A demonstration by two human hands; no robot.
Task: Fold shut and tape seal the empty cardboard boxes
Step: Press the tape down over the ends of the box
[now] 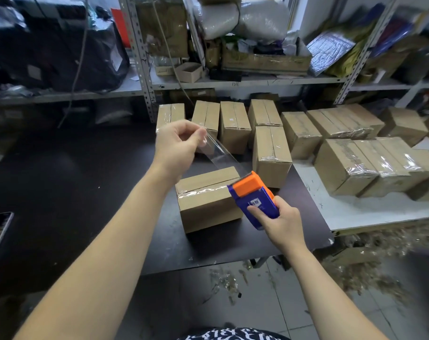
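No legible text. Small white label on blue tape dispenser: two dark characters, too blurred to read. Handwritten scrawl on shelf edge: unreadable.

One taped cardboard box sits on the dark surface, a row of sealed boxes behind; further boxes crowd the white surface.

I'm looking into a packing and stock room, the back end of a small shipping operation. Slotted-angle steel shelving lines the wall, crammed with bubble-wrap bundles, an open carton of oddments and black bagged goods. Rows of sealed cardboard boxes crowd the white table and the black worktable. An orange-and-blue tape dispenser has clear tape drawn out, and tape scraps litter the tiled floor.
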